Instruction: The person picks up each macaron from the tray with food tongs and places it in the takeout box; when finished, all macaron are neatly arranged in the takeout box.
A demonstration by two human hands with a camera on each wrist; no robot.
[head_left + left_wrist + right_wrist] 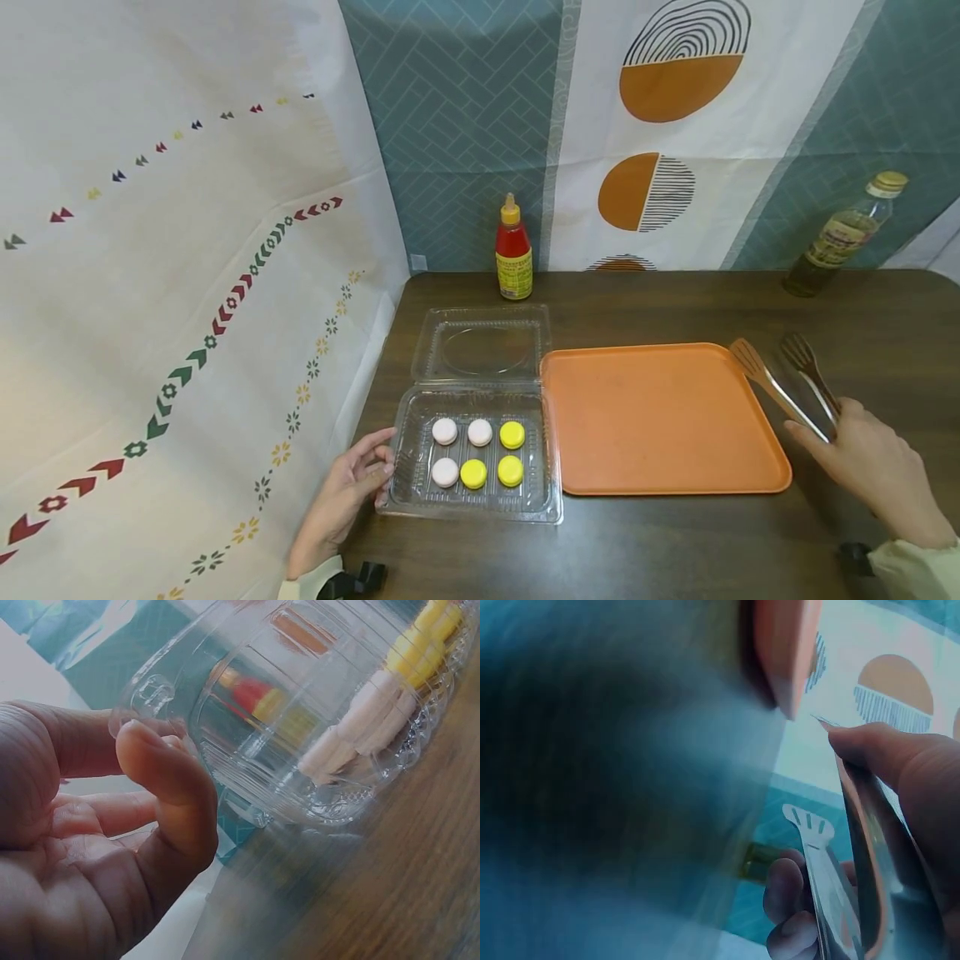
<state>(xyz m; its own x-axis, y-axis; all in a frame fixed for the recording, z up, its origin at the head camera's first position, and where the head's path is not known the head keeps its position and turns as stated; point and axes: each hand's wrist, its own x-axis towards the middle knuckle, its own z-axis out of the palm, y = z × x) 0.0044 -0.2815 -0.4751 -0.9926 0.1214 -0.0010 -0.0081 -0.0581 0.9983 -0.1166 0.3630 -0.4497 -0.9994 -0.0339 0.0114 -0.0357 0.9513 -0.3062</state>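
Note:
My left hand [339, 493] pinches the left rim of a clear plastic clamshell box [480, 505], thumb and fingers on its edge in the left wrist view. The box stands with its lid [483, 346] folded back behind it. Inside sit 3 white macarons [445, 432] and 3 yellow macarons [512, 435] in two rows. My right hand [873, 467] holds metal serving tongs [776, 393], their arms spread and nothing between the tips. The slotted tip of one arm shows in the right wrist view. The tongs are at the right end of an orange tray [663, 421], which bears nothing.
A red squeeze bottle [513, 258] with a yellow cap stands at the table's back edge. An oil bottle [838, 237] stands at the back right. Patterned cloth [465, 125] hangs behind the table [660, 550], and a white cloth [187, 292] hangs along its left side.

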